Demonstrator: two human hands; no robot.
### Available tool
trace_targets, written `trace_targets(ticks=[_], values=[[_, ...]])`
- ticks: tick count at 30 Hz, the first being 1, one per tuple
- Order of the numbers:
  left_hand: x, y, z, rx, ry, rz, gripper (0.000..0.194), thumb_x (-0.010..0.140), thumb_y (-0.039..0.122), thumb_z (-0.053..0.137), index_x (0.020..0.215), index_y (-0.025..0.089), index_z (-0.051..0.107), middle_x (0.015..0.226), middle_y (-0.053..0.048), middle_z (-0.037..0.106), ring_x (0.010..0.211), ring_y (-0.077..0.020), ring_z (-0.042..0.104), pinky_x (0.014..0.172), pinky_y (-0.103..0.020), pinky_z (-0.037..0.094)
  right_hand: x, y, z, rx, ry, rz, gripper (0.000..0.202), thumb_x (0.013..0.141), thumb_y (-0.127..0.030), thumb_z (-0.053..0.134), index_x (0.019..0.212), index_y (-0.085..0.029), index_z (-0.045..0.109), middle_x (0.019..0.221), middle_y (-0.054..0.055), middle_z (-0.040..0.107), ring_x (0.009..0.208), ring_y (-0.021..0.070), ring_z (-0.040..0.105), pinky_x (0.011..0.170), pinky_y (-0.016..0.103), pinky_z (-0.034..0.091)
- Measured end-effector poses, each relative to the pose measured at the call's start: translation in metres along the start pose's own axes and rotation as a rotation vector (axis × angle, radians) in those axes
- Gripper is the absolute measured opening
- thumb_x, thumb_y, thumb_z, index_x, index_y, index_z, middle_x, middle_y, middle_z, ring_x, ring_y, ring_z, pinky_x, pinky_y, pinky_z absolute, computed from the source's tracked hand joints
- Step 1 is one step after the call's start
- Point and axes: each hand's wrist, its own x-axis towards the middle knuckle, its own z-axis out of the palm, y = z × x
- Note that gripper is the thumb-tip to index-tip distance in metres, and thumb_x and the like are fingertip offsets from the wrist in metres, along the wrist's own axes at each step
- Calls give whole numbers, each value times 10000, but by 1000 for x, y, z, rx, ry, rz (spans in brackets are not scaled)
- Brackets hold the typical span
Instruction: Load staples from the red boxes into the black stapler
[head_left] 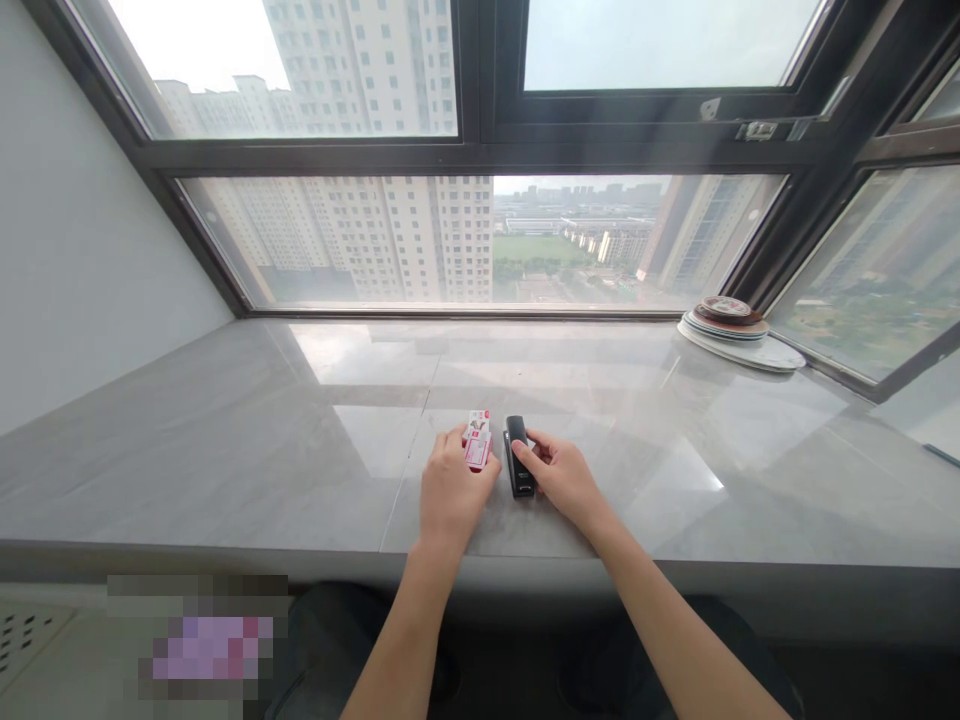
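Note:
My left hand [456, 480] is closed around a small red-and-white printed box [478, 442], with the thumb at its near right corner. The print on the box is too small to read. Just to the right, a black stapler [519, 460] lies lengthwise, pointing away from me. My right hand [559, 470] grips the stapler from its right side, thumb on top and fingers partly hidden behind it. A narrow gap separates the box from the stapler.
Both hands work over a glossy grey stone sill [225, 450]. A stack of round plates or lids [739, 335] sits at the back right corner by the dark window frame [465, 157]. A white wall [90, 230] bounds the left side.

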Motion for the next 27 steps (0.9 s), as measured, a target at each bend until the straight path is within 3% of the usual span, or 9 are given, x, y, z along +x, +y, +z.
trace_targets(ticks=[3, 7, 12, 17, 22, 24, 27], values=[[12, -13, -11, 46, 26, 32, 548, 880, 367, 657, 1398, 221, 551, 1228, -98, 675, 1079, -275, 673, 955, -371, 518, 1, 0, 0, 4, -28, -7, 601, 923, -618, 593, 1305, -169, 714, 665, -14, 626, 567, 145, 540, 552, 261, 432], [49, -44, -28, 153, 95, 9, 530, 880, 404, 648, 1378, 234, 583, 1289, -100, 654, 1103, -288, 658, 964, -379, 503, 2, 0, 0, 7, -43, -6, 572, 932, -613, 585, 1292, -189, 722, 673, -21, 614, 563, 139, 537, 546, 258, 424], [81, -68, -36, 238, -40, -46, 389, 881, 416, 641, 1212, 215, 683, 1172, -102, 696, 1096, -283, 632, 884, -338, 491, 2, -1, 0, 20, -52, 10, 574, 932, -615, 583, 1308, -201, 713, 677, -24, 610, 545, 137, 539, 539, 261, 429], [58, -78, -50, 241, 60, -18, 443, 924, 431, 603, 1325, 245, 627, 1218, -83, 683, 1156, -277, 594, 955, -347, 469, 2, -1, -1, 30, -58, 25, 600, 924, -627, 586, 1327, -197, 701, 666, -27, 599, 538, 140, 532, 532, 265, 433], [19, -102, -72, 336, -80, -65, 468, 918, 444, 588, 1358, 292, 633, 1165, -80, 673, 1103, -315, 584, 937, -407, 488, 3, 1, 1, 37, -35, 41, 607, 915, -628, 600, 1322, -189, 704, 654, -30, 570, 547, 139, 527, 550, 268, 446], [7, -99, -74, 393, -40, -96, 453, 925, 462, 575, 1334, 284, 653, 1225, -105, 646, 1139, -353, 556, 944, -459, 484, 4, 2, 2, 39, -30, 46, 608, 912, -634, 601, 1315, -192, 708, 666, -25, 579, 550, 137, 516, 545, 267, 441], [-8, -69, -60, 398, 91, -62, 407, 961, 465, 542, 1305, 287, 664, 1298, -122, 597, 1194, -374, 524, 980, -506, 464, 5, 4, 3, 38, -24, 46, 623, 905, -642, 607, 1317, -185, 704, 668, -20, 585, 561, 143, 524, 547, 268, 444]])
